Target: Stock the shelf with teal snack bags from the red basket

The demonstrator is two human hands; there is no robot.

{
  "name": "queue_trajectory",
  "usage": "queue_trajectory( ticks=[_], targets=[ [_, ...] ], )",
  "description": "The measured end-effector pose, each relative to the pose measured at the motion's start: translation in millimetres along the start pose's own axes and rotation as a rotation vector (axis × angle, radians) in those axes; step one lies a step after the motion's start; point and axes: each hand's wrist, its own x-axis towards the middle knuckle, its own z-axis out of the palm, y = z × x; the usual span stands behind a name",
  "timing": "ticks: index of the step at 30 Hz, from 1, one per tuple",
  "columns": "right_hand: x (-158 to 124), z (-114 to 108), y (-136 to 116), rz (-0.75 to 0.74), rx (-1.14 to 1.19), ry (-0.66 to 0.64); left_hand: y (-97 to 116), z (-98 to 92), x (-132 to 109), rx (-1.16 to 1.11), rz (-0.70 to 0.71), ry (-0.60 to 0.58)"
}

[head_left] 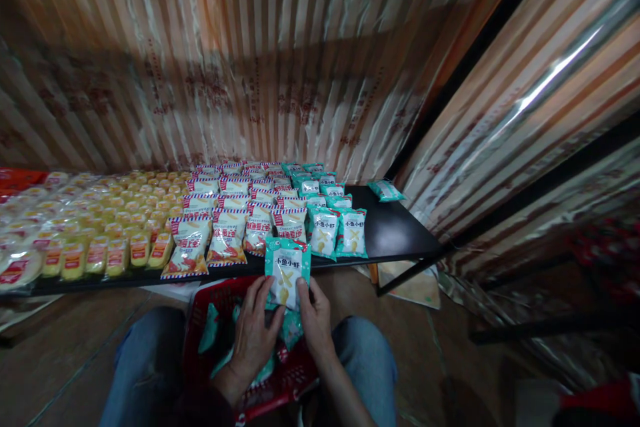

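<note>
Between my two hands, upright above a red basket (196,353), is a teal and white snack bag (287,275) with a yellow picture on its front. My left hand (254,333) grips its left edge, and my right hand (316,317) grips its right edge. More teal bags (210,328) lie in the basket, partly hidden by my hands and forearms. On the black shelf (395,230) just beyond, teal snack bags (351,233) stand in rows. Left of them are rows of white bags with red print (225,235).
Yellow wrapped cakes (117,255) fill the shelf's left part. A lone teal bag (386,191) lies at its back right. Striped plastic sheeting (280,60) hangs behind, beside a dark metal frame post (460,80). My knees (367,360) flank the basket.
</note>
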Motion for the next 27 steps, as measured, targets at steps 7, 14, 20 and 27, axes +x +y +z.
queue_trajectory(
  ticks=[7, 14, 20, 27],
  targets=[
    [12, -22, -2, -0.035, -0.042, 0.066, 17, 21.6, 13, -0.023, 0.055, 0.063],
    [45, -66, 5, -0.189, -0.197, 0.233, 47, 57.9, 41, -0.022, 0.210, 0.074],
    [64, -97, -2, -0.157, -0.226, 0.302, 68, 93.4, 56, -0.036, 0.298, -0.008],
    [51, -117, -11, -0.342, -0.230, 0.253, 93, 101.0, 51, -0.371, 0.061, -0.104]
  ],
)
